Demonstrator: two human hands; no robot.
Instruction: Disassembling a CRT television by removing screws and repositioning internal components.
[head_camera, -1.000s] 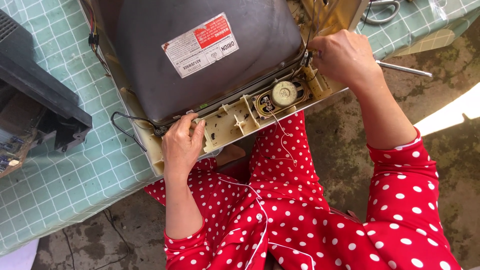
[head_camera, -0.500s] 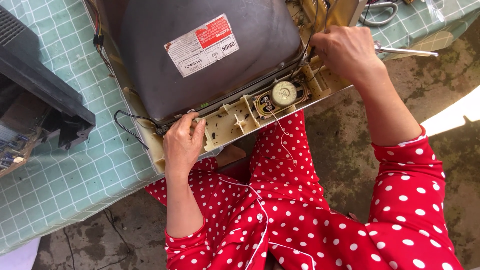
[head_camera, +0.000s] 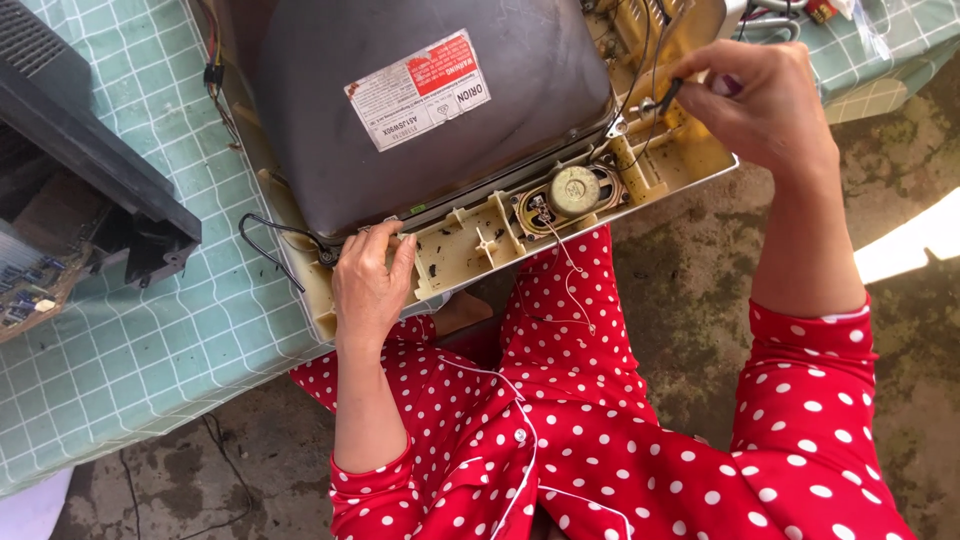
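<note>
Right hand (head_camera: 765, 105) grip pinches black tool (head_camera: 668, 95); left hand (head_camera: 368, 285) steadies grey tube (head_camera: 430, 100).

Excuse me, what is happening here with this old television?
A person in a red polka-dot top sits over an opened television set lying face down on a green checked cloth. The left hand rests on the lower edge of the cream plastic frame, beside the grey picture tube. The right hand holds a thin dark tool at the tube's upper right corner. A small round speaker sits exposed in the frame. The black back cover lies to the left.
</note>
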